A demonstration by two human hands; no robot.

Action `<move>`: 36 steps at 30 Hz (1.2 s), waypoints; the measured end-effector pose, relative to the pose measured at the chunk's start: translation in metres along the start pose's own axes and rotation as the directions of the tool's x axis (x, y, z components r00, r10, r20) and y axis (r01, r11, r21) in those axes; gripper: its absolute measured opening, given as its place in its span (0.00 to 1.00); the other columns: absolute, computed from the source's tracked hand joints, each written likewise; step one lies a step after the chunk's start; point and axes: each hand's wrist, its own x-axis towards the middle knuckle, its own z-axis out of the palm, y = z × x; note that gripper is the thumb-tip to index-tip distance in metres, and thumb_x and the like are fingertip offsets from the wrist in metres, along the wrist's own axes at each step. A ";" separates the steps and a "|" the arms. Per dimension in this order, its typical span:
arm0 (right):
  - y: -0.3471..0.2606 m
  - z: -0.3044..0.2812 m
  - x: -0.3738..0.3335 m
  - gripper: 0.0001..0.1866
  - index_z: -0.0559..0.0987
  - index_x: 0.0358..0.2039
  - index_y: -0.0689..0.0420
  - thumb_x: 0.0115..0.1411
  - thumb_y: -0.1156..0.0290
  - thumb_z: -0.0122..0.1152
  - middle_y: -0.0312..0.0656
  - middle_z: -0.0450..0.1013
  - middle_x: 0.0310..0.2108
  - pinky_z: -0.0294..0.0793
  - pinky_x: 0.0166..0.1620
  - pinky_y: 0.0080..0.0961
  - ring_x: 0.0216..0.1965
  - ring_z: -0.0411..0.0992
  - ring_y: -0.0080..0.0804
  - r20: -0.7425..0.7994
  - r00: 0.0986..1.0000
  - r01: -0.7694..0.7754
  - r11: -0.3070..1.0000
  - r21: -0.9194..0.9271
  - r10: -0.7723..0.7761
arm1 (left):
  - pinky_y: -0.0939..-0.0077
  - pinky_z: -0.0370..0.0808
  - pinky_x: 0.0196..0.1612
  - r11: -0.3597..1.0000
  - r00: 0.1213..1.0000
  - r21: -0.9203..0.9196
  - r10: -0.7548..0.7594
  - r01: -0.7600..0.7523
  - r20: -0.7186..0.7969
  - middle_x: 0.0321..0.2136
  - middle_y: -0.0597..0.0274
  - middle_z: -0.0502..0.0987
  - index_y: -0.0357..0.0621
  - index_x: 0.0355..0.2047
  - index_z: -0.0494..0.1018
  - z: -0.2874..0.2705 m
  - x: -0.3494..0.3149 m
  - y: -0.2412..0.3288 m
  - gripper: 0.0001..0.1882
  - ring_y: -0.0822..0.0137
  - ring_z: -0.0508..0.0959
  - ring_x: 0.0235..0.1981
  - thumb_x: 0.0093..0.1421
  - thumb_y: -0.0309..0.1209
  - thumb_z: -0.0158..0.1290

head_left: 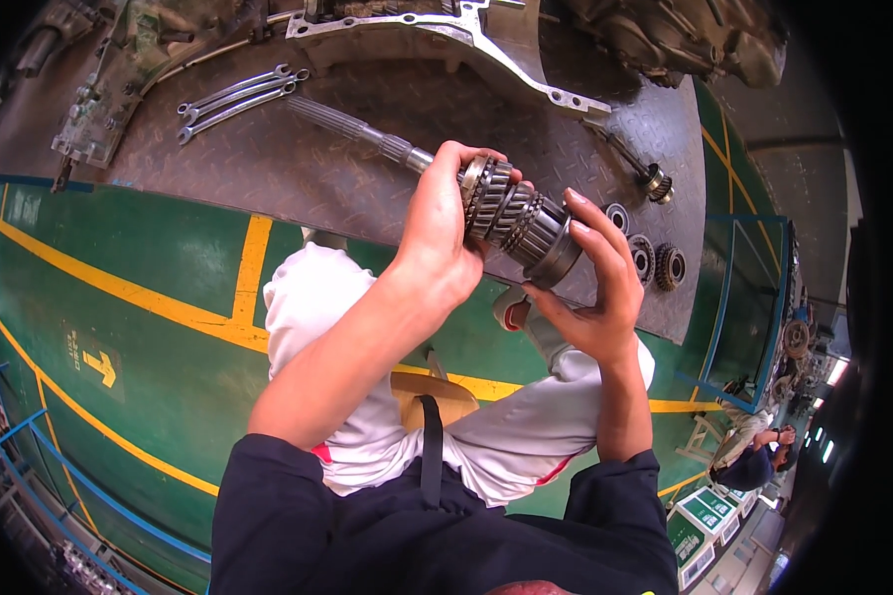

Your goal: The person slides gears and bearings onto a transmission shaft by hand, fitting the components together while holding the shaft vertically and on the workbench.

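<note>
A gear shaft [501,210] with several helical gears is held tilted in front of me, its long splined end pointing to the upper left over the metal table. My left hand [441,220] is closed round the shaft beside the gears, with part of the fingers hidden behind it. At the lower right end, my right hand [605,283] grips the smooth ring [554,256] on the gear stack between thumb and fingers. Just beyond my right hand, several loose gears and rings, among them a toothed gear [671,267], lie on the table.
Several combination wrenches [238,99] lie on the metal table [357,188]. A silver housing [417,30] stands at the back, with dark castings [685,40] at the far right. A smaller gear shaft [655,180] lies near the right edge. Another person [754,451] is at the far right.
</note>
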 end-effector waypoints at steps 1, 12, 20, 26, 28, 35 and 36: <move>0.000 0.001 -0.001 0.39 0.70 0.57 0.59 0.43 0.76 0.78 0.59 0.68 0.59 0.73 0.58 0.43 0.58 0.71 0.55 -0.001 1.000 -0.001 1.000 -0.001 0.001 | 0.67 0.81 0.43 1.000 1.000 0.001 -0.001 0.001 0.000 0.30 0.54 0.81 0.41 0.34 0.75 0.001 0.000 0.000 0.11 0.58 0.83 0.36 0.61 0.35 0.50; -0.001 0.008 -0.010 0.42 0.66 0.61 0.62 0.46 0.73 0.78 0.57 0.64 0.63 0.74 0.58 0.41 0.61 0.68 0.45 0.004 0.948 -0.293 0.870 0.398 0.317 | 0.68 0.81 0.44 1.000 1.000 0.008 0.003 -0.003 -0.012 0.30 0.55 0.82 0.41 0.34 0.75 0.000 -0.001 -0.001 0.11 0.59 0.83 0.35 0.61 0.36 0.50; -0.003 0.008 -0.010 0.42 0.64 0.62 0.65 0.49 0.73 0.77 0.56 0.63 0.63 0.75 0.58 0.41 0.61 0.68 0.45 0.013 0.917 -0.357 0.806 0.471 0.399 | 0.68 0.81 0.44 0.999 1.000 0.025 0.021 -0.021 -0.015 0.30 0.56 0.81 0.42 0.33 0.75 0.000 -0.002 -0.004 0.11 0.60 0.83 0.35 0.62 0.37 0.50; -0.013 0.008 -0.004 0.39 0.62 0.62 0.65 0.54 0.71 0.74 0.55 0.65 0.62 0.77 0.55 0.35 0.57 0.70 0.41 0.084 0.824 -0.481 0.612 0.628 0.561 | 0.69 0.80 0.43 1.000 0.997 0.018 0.021 -0.020 -0.072 0.30 0.57 0.81 0.42 0.33 0.75 0.000 0.000 -0.005 0.11 0.61 0.83 0.35 0.62 0.36 0.49; -0.012 0.009 -0.005 0.37 0.63 0.62 0.65 0.56 0.69 0.72 0.54 0.66 0.61 0.77 0.53 0.32 0.55 0.72 0.39 0.084 0.793 -0.509 0.580 0.636 0.604 | 0.69 0.80 0.43 1.000 0.998 0.024 0.014 -0.013 -0.069 0.30 0.57 0.81 0.42 0.33 0.75 0.000 0.001 -0.006 0.10 0.61 0.83 0.35 0.62 0.36 0.49; -0.014 0.005 -0.005 0.33 0.65 0.60 0.65 0.63 0.59 0.65 0.46 0.72 0.51 0.77 0.47 0.27 0.54 0.72 0.34 0.155 0.655 -0.681 0.489 0.546 0.739 | 0.70 0.80 0.43 0.999 0.996 0.035 0.034 -0.031 -0.077 0.30 0.58 0.81 0.44 0.33 0.75 -0.001 0.004 -0.009 0.10 0.62 0.83 0.34 0.62 0.36 0.50; -0.013 0.006 -0.006 0.31 0.66 0.59 0.65 0.65 0.57 0.62 0.45 0.73 0.49 0.78 0.46 0.27 0.51 0.74 0.34 0.168 0.619 -0.697 0.439 0.567 0.767 | 0.70 0.80 0.43 0.999 0.996 0.041 0.036 -0.033 -0.076 0.30 0.58 0.81 0.44 0.33 0.75 -0.002 0.004 -0.009 0.10 0.62 0.83 0.34 0.62 0.36 0.50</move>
